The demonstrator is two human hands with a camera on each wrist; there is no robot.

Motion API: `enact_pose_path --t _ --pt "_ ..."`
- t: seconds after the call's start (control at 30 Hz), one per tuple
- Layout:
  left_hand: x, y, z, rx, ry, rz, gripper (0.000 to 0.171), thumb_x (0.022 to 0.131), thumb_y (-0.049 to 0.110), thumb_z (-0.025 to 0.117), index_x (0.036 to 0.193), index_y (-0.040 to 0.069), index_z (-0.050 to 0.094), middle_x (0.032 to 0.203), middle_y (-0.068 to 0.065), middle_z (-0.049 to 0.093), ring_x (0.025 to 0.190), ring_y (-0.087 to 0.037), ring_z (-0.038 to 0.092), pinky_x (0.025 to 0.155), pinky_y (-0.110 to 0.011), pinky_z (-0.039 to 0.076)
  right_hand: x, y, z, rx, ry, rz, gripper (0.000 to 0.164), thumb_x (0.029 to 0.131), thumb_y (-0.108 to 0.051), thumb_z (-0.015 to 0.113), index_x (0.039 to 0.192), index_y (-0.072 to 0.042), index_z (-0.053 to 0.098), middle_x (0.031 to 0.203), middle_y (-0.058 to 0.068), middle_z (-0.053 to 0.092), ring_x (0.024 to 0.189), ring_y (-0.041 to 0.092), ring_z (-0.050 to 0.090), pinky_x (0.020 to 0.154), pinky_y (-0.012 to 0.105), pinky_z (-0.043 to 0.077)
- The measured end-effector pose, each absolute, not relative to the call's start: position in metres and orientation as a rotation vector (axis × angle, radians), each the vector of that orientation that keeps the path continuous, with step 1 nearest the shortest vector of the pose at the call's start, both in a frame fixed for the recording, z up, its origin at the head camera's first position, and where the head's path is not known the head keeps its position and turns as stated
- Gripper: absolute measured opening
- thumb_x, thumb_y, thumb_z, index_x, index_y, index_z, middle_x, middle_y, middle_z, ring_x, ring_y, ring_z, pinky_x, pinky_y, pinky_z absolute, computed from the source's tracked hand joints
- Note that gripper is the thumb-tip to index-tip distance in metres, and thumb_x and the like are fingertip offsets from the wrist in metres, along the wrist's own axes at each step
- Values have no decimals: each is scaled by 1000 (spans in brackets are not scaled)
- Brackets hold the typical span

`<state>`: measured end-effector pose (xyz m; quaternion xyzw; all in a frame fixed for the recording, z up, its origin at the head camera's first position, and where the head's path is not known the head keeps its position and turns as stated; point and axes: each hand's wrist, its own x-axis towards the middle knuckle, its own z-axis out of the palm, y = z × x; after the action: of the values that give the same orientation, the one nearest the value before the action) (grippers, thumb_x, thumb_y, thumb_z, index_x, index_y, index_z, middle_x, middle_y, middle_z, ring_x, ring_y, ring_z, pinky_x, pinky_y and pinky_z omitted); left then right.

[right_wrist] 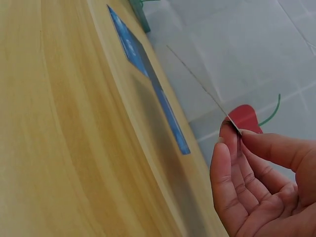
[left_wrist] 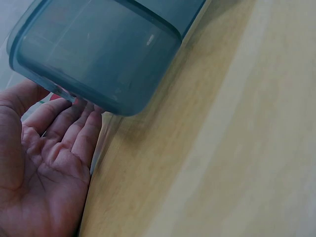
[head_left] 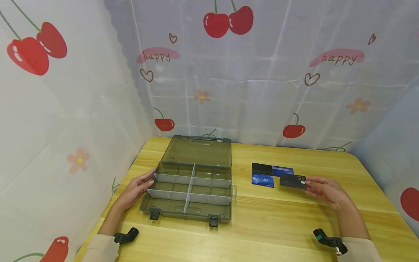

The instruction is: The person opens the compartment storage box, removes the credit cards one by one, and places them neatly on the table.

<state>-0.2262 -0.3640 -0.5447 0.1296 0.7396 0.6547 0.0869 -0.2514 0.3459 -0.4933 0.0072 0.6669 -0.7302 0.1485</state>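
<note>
My right hand (head_left: 327,191) pinches a black VIP card (head_left: 292,181) by its right end, with thumb and fingers. In the right wrist view the card (right_wrist: 197,81) shows edge-on, raised off the table. To its left lie a blue VIP card (head_left: 263,180), a black card (head_left: 262,169) and another blue card (head_left: 283,171), partly behind the held one. My left hand (head_left: 134,189) rests its fingers against the left side of a clear grey plastic organizer box (head_left: 209,208). In the left wrist view its fingers (left_wrist: 81,136) extend to the box wall.
The box's lid (head_left: 198,151) stands hinged back toward the curtain, and pale dividers (head_left: 206,198) split the box into several compartments. Two black latches (head_left: 214,221) hang at its front. A cherry-print curtain (head_left: 229,102) borders the wooden table (head_left: 271,225) behind and at left.
</note>
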Motion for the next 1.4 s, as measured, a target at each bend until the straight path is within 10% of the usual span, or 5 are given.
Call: enact_pose_path --t 1.4 --pt "-227 -365 -545 384 2215 1929 62 107 23 53 162 11 26 169 -9 12 154 -32 4 103 -10 34 -258 343 -511 86 1921 -2048 22 100 3 59 108 -8 76 99 1 71 86 18 74 80 33 60"
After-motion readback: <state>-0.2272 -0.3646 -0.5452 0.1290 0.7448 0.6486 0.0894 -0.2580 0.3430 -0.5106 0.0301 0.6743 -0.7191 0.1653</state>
